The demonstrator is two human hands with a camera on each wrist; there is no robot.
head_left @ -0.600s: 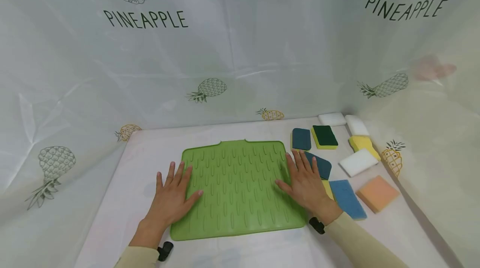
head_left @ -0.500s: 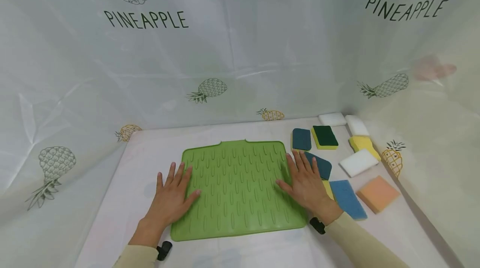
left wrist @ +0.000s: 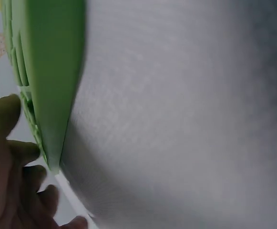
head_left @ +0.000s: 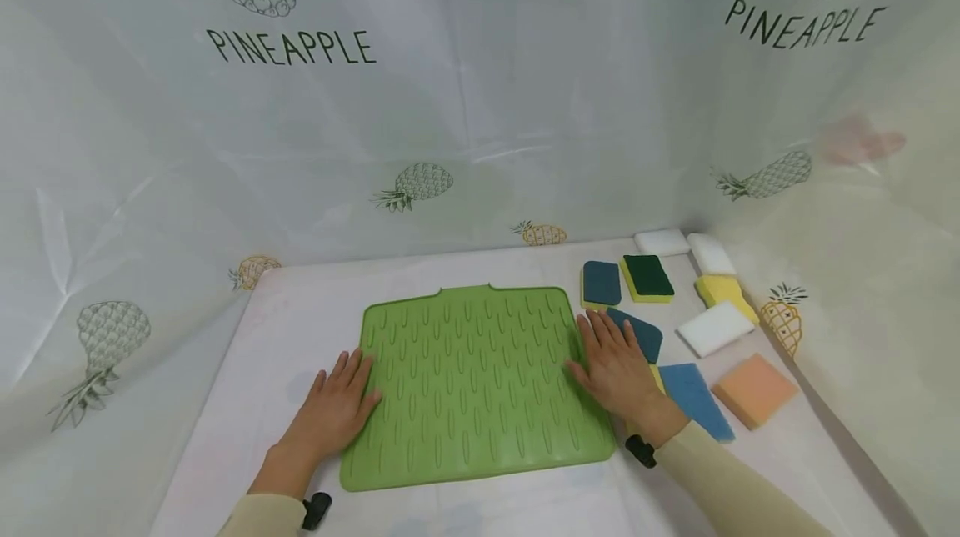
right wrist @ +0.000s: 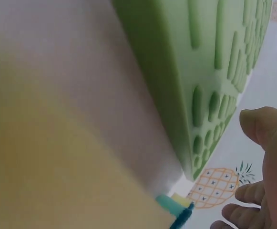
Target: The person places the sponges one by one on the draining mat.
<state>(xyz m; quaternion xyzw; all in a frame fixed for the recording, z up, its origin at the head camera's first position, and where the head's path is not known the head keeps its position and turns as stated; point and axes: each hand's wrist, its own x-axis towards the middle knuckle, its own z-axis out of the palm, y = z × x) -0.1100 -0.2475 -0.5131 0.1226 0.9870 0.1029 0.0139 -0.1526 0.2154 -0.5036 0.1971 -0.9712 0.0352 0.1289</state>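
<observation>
A green ridged mat (head_left: 472, 387) lies flat on the white-covered table, its small tab at the far edge. My left hand (head_left: 328, 414) is at the mat's left edge, fingers straight and thumb by the rim. At the opposite edge, my right hand (head_left: 618, 374) has its fingers extended, thumb toward the mat. Whether either hand touches the mat is hard to tell. In the left wrist view the left hand (left wrist: 14, 176) is beside the mat's side wall (left wrist: 57, 62). The right wrist view shows the right thumb (right wrist: 262, 125) near the mat's ridged face (right wrist: 181, 62).
Several sponges lie right of the mat: dark blue (head_left: 641, 338), blue (head_left: 696, 399), green-topped yellow (head_left: 648, 276), plain yellow (head_left: 723, 293), orange (head_left: 755, 389) and white (head_left: 715, 328). The right hand partly covers a yellow one. Pineapple-printed sheeting (head_left: 525, 103) hangs behind and at the sides.
My left hand has drawn leftward and slightly nearer, its thumb pulling back from over the mat. The right hand has shifted slightly right. The head view has tilted a little.
</observation>
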